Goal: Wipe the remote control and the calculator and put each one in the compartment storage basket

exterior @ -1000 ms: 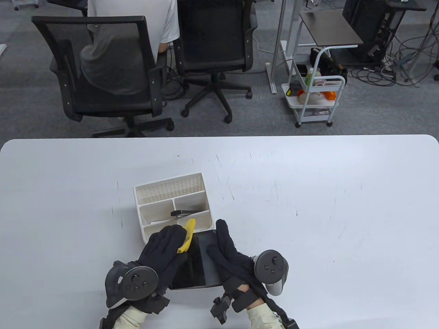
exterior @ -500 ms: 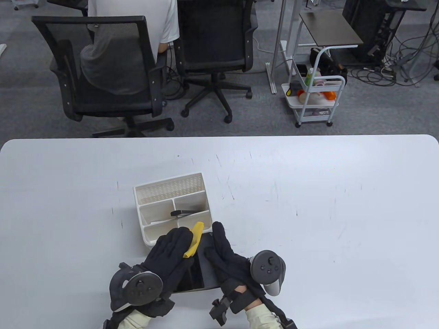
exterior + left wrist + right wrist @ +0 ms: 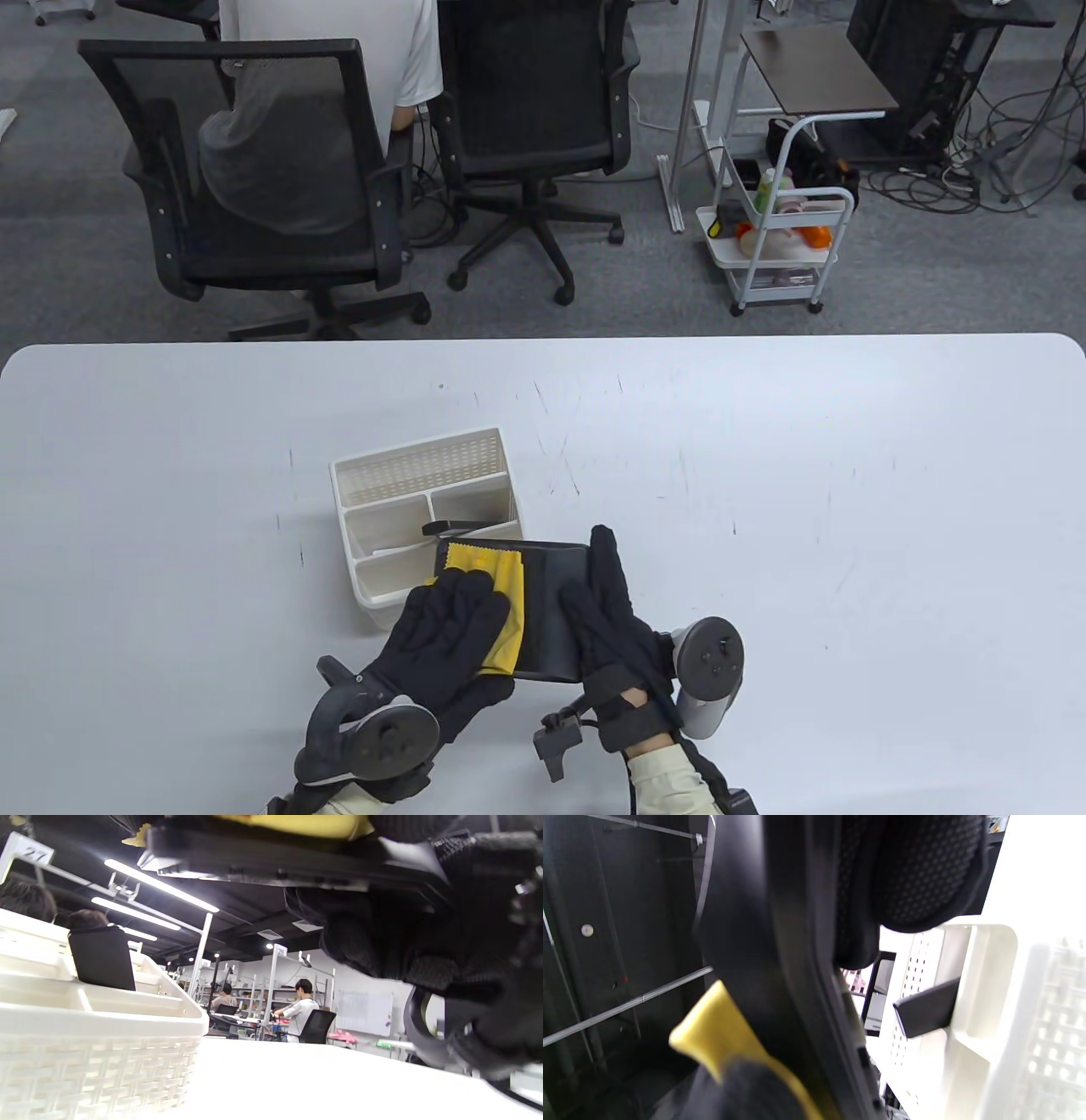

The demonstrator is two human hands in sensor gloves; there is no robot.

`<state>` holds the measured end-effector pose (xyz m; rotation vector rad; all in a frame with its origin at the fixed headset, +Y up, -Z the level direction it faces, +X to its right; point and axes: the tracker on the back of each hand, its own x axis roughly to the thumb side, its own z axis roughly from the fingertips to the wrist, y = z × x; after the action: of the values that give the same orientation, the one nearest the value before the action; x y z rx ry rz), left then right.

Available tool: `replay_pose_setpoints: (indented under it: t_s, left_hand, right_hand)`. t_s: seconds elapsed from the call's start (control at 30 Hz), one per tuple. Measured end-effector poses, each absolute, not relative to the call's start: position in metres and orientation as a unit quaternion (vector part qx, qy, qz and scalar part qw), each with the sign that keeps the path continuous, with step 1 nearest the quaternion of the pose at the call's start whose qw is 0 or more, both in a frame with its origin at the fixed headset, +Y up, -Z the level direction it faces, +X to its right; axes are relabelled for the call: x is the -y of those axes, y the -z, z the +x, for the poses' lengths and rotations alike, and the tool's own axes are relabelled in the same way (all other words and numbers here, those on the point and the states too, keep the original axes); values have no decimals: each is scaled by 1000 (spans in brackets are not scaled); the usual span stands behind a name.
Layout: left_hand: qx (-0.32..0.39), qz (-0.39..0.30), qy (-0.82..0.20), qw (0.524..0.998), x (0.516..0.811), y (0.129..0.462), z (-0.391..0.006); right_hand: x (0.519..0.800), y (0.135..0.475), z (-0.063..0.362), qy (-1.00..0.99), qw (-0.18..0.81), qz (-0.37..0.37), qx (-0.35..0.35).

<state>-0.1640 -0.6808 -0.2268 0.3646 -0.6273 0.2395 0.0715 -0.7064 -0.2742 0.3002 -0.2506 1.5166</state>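
The right grip (image 3: 607,615) grasps the calculator (image 3: 551,611), raised off the worktop (image 3: 764,509) just beside the storage basket (image 3: 424,475), while the left grip (image 3: 450,637) presses a yellow cloth (image 3: 492,586) flat on it with straight fingers. By my reading, wiping is underway; next comes lowering it into a free compartment, the remote control (image 3: 458,528) already standing in one. No brand shows; only "27" on a tag (image 3: 36,854) in the left wrist view.

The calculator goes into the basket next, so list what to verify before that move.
1. Right hand grips the calculator: ok.
2. Calculator lifted off the table: ok, by the left wrist view.
3. Yellow cloth clear of the calculator: not ok, the left hand presses it on the face.
4. Remote control in the basket: ok.
5. A free compartment: ok.
6. Calculator fully wiped: cannot tell.
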Motion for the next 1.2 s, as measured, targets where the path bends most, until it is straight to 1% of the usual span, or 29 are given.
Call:
replay_pose_setpoints:
  t_s: [0.07, 0.1, 0.13, 0.2, 0.27, 0.4, 0.5, 0.57, 0.6, 0.67, 0.77, 0.83, 0.87, 0.93, 1.0, 1.03, 1.1, 1.17, 1.2]
  left_hand:
    - [293, 195, -59, 934, 683, 226, -161]
    - [262, 220, -24, 939, 684, 226, -159]
    - [250, 233, -2, 940, 683, 226, -159]
    - [244, 261, 29, 933, 681, 224, -160]
    - [246, 280, 15, 928, 679, 221, -163]
    - [232, 329, -22, 915, 667, 216, -169]
    - [213, 335, -98, 913, 659, 215, -179]
    - [189, 319, -191, 909, 655, 219, -192]
    - [183, 310, -222, 906, 655, 221, -196]
    - [163, 278, -300, 898, 657, 227, -207]
    - [150, 233, -378, 883, 664, 236, -217]
    - [146, 214, -412, 874, 668, 239, -220]
    - [155, 201, -430, 866, 669, 242, -220]
    - [188, 144, -462, 855, 674, 247, -217]
    - [205, 115, -472, 850, 678, 250, -212]
    - [192, 111, -482, 848, 681, 251, -212]
    - [198, 92, -495, 841, 683, 255, -214]
    - [198, 65, -533, 820, 687, 258, -216]
    - [205, 44, -562, 800, 689, 260, -217]
  right_hand:
    - [707, 274, 71, -676, 717, 136, 103]
    - [708, 274, 68, -672, 721, 138, 96]
    - [708, 274, 65, -670, 724, 142, 88]
    - [707, 272, 58, -674, 718, 153, 84]
    - [704, 271, 57, -680, 710, 151, 98]
    - [706, 271, 58, -679, 711, 156, 95]
    - [707, 272, 62, -665, 723, 158, 100]
    - [706, 273, 63, -656, 728, 171, 103]
    - [706, 273, 63, -657, 727, 171, 103]
    - [704, 272, 60, -678, 706, 170, 110]
    - [703, 270, 59, -721, 664, 147, 130]
    - [706, 271, 59, -736, 649, 148, 119]
    - [707, 272, 58, -737, 650, 154, 104]
    - [710, 274, 56, -725, 663, 166, 85]
    - [711, 274, 54, -718, 670, 176, 75]
    - [712, 275, 55, -712, 677, 168, 80]
    - [710, 275, 58, -698, 690, 161, 100]
    - [705, 275, 60, -716, 670, 159, 117]
    - [703, 273, 62, -723, 661, 152, 132]
